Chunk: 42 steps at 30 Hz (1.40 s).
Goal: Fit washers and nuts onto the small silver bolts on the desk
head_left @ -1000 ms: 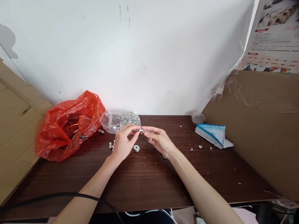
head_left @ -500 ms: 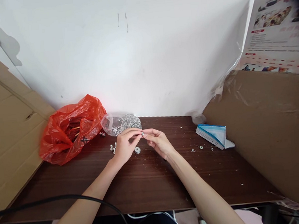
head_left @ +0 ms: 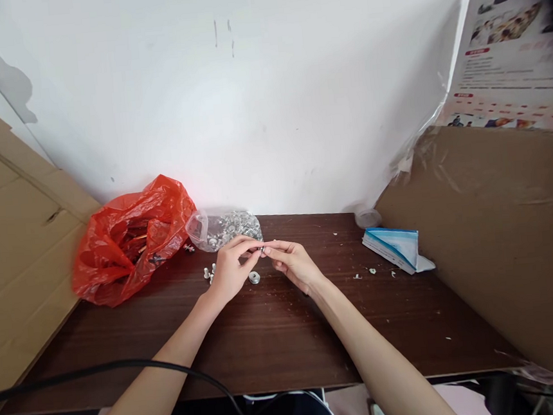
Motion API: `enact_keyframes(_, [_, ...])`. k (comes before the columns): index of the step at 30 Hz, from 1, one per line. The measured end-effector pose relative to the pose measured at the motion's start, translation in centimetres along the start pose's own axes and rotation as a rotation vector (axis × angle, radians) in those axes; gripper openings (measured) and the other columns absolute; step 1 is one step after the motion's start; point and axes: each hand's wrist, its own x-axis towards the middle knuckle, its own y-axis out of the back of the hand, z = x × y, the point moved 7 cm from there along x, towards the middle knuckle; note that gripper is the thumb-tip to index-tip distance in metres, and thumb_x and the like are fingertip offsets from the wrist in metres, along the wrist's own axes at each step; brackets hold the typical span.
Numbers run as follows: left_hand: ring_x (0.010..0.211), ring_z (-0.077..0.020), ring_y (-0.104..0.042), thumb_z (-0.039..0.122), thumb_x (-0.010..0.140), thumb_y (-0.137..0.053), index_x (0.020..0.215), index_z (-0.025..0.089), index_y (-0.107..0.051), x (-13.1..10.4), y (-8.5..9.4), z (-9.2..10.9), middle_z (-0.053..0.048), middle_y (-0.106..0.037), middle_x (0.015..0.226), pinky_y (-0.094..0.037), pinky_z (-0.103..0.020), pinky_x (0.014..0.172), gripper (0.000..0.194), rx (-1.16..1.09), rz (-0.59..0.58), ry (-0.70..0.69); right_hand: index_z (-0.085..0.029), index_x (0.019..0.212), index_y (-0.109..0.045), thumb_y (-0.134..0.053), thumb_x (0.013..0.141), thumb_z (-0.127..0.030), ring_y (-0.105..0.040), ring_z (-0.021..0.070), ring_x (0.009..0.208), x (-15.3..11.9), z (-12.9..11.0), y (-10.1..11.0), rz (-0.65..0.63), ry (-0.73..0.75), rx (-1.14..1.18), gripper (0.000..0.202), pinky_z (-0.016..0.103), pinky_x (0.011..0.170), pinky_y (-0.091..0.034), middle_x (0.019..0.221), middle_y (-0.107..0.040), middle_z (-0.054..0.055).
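Observation:
Above the brown table, my left hand [head_left: 231, 267] and my right hand [head_left: 293, 265] meet at the fingertips. Both pinch one small metal piece [head_left: 263, 250] between thumb and fingers; most of it is hidden, so its kind does not show. Just below the hands a round silver ring-shaped part [head_left: 254, 277] with a hole in its middle lies on the table. Several small white pegs [head_left: 207, 273] stand beside my left hand, which partly covers them. Behind that hand rests a clear plastic bag [head_left: 232, 227] filled with small metal parts.
A red plastic bag [head_left: 101, 249] with contents sits at the left by a cardboard panel [head_left: 20, 217]. At the right are a blue and white packet [head_left: 394, 249], a clear round container [head_left: 368, 217] and some scraps. A black cable [head_left: 125, 364] crosses in front of my left forearm.
Both hands stay together on the small metal piece, with only a slight shift of the fingers. The whole view has moved a little; the things on the table stay put.

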Motion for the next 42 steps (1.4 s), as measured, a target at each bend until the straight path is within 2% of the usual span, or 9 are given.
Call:
enact_keyframes(5, [0.073,-0.0127,-0.063,0.017,0.083,-0.062,0.093,0.017,-0.07,0.0,0.3,-0.3,-0.004,-0.063,0.086,-0.058,-0.026,0.065,0.013,0.016,0.032,0.007,-0.019,0.086,-0.077,-0.083,0.062,-0.035,-0.033,0.0049,0.053,-0.1,0.1,-0.8,-0.057,-0.012,-0.008,0.03,0.025,0.049,-0.018,0.076,-0.069,0.003])
enact_keyframes(8, [0.075,-0.0132,-0.063,0.016,0.082,-0.061,0.092,0.017,-0.069,0.2,0.2,0.0,-0.005,-0.062,0.088,-0.058,-0.026,0.065,0.013,-0.001,0.003,-0.011,-0.019,0.085,-0.076,-0.084,0.059,-0.034,-0.036,0.0058,0.054,-0.2,0.0,-0.9,-0.047,-0.017,0.001,0.031,0.025,0.049,-0.018,0.075,-0.068,0.002])
enact_keyframes(14, [0.078,-0.0128,-0.062,0.013,0.083,-0.058,0.097,0.018,-0.069,0.4,0.2,0.9,-0.005,-0.062,0.092,-0.057,-0.026,0.069,0.018,0.034,-0.051,-0.072,-0.018,0.085,-0.074,-0.08,0.065,-0.039,-0.029,0.0042,0.05,-0.3,-0.3,-0.8,-0.055,-0.006,-0.033,0.03,0.026,0.048,-0.017,0.071,-0.062,-0.001])
enact_keyframes(20, [0.081,-0.0118,-0.059,0.01,0.087,-0.051,0.11,0.02,-0.064,0.1,-0.1,1.5,-0.005,-0.058,0.096,-0.054,-0.022,0.066,0.028,0.177,-0.062,-0.2,-0.017,0.078,-0.071,-0.077,0.069,-0.041,-0.029,0.006,0.048,-0.3,-0.2,-1.0,-0.071,-0.021,-0.046,0.027,0.026,0.048,-0.018,0.052,-0.046,-0.006])
enact_keyframes(26, [0.087,-0.0152,-0.059,0.011,0.087,-0.051,0.106,0.018,-0.065,0.2,0.1,2.0,-0.006,-0.058,0.094,-0.051,-0.029,0.075,0.025,0.234,-0.005,-0.252,-0.017,0.081,-0.07,-0.077,0.069,-0.033,-0.028,0.006,0.05,-0.4,-0.3,-1.4,-0.089,-0.015,0.046,0.021,0.026,0.05,-0.019,0.058,-0.054,-0.004])
enact_keyframes(33, [0.087,-0.0152,-0.059,0.015,0.09,-0.05,0.105,0.02,-0.064,0.2,0.1,2.1,-0.005,-0.058,0.093,-0.051,-0.029,0.075,0.022,0.261,-0.011,-0.251,-0.016,0.084,-0.072,-0.077,0.069,-0.033,-0.029,0.0067,0.052,-0.6,-0.5,-1.6,-0.094,-0.031,0.058,0.023,0.026,0.051,-0.02,0.061,-0.055,-0.003])
enact_keyframes(39, [0.085,-0.0143,-0.059,0.017,0.091,-0.052,0.105,0.02,-0.064,0.2,0.3,2.0,-0.005,-0.057,0.093,-0.051,-0.027,0.073,0.019,0.28,-0.002,-0.239,-0.018,0.09,-0.071,-0.078,0.068,-0.034,-0.031,0.0066,0.051,-0.6,-0.6,-1.4,-0.082,-0.018,0.039,0.027,0.026,0.051,-0.02,0.054,-0.046,-0.006])
enact_keyframes(42, [0.084,-0.0142,-0.059,0.018,0.091,-0.054,0.104,0.019,-0.065,0.3,0.4,1.9,-0.005,-0.059,0.092,-0.05,-0.027,0.072,0.017,0.283,0.005,-0.236,-0.018,0.09,-0.072,-0.079,0.067,-0.033,-0.031,0.0057,0.051,-0.6,-0.9,-1.2,-0.068,0.016,0.044,0.028,0.027,0.051,-0.02,0.058,-0.051,-0.005])
